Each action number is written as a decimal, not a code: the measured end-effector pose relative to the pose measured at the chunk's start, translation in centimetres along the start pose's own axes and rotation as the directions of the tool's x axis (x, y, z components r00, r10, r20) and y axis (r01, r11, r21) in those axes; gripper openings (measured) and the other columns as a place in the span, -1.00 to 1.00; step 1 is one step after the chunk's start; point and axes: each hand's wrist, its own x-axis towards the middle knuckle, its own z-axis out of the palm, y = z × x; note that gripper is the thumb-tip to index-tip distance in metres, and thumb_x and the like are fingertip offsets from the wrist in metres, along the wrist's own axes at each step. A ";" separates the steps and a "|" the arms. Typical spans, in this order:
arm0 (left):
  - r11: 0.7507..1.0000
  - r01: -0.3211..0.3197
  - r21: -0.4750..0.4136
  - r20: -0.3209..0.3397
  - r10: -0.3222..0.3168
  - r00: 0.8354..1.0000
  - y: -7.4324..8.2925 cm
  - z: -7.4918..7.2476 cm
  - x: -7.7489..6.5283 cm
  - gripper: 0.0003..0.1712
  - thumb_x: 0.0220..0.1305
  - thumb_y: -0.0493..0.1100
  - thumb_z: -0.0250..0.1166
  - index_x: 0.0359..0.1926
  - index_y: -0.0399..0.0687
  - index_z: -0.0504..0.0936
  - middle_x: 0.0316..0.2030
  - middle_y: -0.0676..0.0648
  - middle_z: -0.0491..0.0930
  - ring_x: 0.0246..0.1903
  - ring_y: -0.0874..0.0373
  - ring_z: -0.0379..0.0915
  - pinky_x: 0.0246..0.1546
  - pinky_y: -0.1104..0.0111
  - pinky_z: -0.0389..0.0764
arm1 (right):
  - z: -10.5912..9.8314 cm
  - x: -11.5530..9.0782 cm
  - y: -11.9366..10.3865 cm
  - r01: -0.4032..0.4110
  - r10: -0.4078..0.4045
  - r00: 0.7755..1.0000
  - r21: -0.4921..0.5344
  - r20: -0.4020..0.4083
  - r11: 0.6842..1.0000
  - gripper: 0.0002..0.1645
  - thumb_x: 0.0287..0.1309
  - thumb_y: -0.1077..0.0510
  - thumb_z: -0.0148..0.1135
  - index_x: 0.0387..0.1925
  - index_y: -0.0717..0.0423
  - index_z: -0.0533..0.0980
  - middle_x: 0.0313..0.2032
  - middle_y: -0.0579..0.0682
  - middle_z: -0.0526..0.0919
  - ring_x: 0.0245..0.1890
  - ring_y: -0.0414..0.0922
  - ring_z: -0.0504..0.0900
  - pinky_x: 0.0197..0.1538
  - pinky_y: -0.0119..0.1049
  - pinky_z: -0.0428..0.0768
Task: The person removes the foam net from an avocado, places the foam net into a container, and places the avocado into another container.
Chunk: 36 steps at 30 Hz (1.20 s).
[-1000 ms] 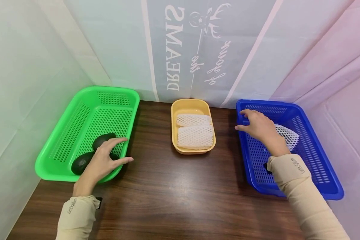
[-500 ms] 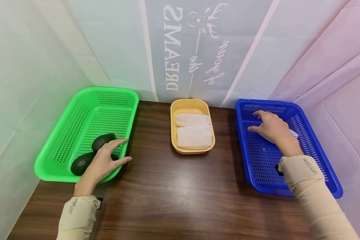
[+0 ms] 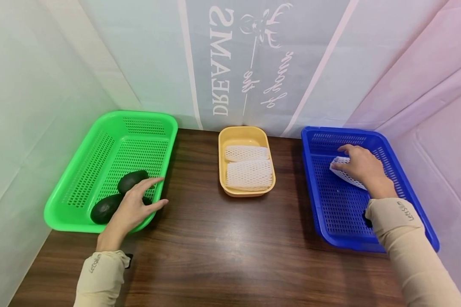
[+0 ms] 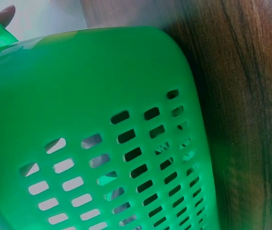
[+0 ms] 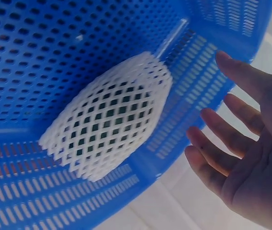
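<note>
My left hand [image 3: 132,207] lies over the near right part of the green basket [image 3: 74,172], thumb and fingers spread at its rim. Dark avocados sit beneath and beside it: one farther back [image 3: 132,181], another avocado [image 3: 104,209] at the wrist's left, and a third mostly hidden by the fingers. My right hand [image 3: 366,169] hovers in the blue basket [image 3: 310,187] with parted fingers. In the right wrist view its fingers are spread apart from a dark green fruit in a white foam net sleeve [image 5: 114,117], which lies on the basket's floor.
Between the baskets stands a yellow tray [image 3: 241,133] holding white foam net sleeves [image 3: 249,174]. All stand on a dark wood table [image 3: 215,247]. A printed cloth [image 3: 253,64] hangs close behind, with pale cloth at both sides.
My right hand has moved right and slightly nearer inside the blue basket, uncovering the left end of the netted fruit. The left hand has stayed nearly in place.
</note>
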 end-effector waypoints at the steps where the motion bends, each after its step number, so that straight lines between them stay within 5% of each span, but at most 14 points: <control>1: 1.000 -0.001 -0.001 -0.002 0.001 1.000 0.0 0.0 0.0 -0.28 0.23 -0.05 0.43 0.38 -0.08 0.41 0.33 -0.31 0.39 0.34 -0.28 0.26 0.25 -0.22 0.36 | 0.1 0.1 0.3 -0.002 0.002 1.000 -0.002 -0.004 1.000 -0.19 0.22 -0.08 0.32 0.31 0.32 0.30 0.24 0.51 0.36 0.23 0.46 0.30 0.10 0.49 0.34; 8: 1.000 -0.010 -0.010 -0.012 0.010 1.000 -0.1 0.2 -0.1 -0.28 0.24 -0.07 0.42 0.37 -0.09 0.41 0.32 -0.31 0.40 0.31 -0.28 0.31 0.21 -0.21 0.41 | 1.2 0.5 2.8 -0.030 0.029 0.999 -0.024 -0.018 0.999 -0.24 0.17 0.03 0.34 0.27 0.37 0.32 0.18 0.55 0.36 0.19 0.50 0.29 0.09 0.49 0.33; 22: 1.000 -0.017 -0.023 -0.033 0.016 0.999 -0.3 0.3 -0.1 -0.29 0.23 -0.09 0.43 0.36 -0.08 0.42 0.31 -0.29 0.42 0.29 -0.26 0.33 0.20 -0.19 0.43 | 3.9 0.4 6.9 -0.096 0.095 0.992 -0.002 -0.086 0.995 0.04 -0.08 -0.03 0.51 0.31 0.39 0.22 0.21 0.63 0.21 0.14 0.61 0.21 0.11 0.52 0.26; 36: 0.999 -0.026 -0.028 -0.045 0.025 0.999 -0.4 0.5 -0.1 -0.30 0.22 -0.11 0.43 0.36 -0.09 0.43 0.30 -0.27 0.43 0.23 -0.24 0.39 0.15 -0.18 0.47 | 5.3 0.1 8.5 -0.133 0.134 0.991 0.038 -0.013 0.990 0.21 -0.11 -0.08 0.51 0.40 0.35 0.04 0.15 0.63 0.26 0.08 0.57 0.30 0.01 0.49 0.35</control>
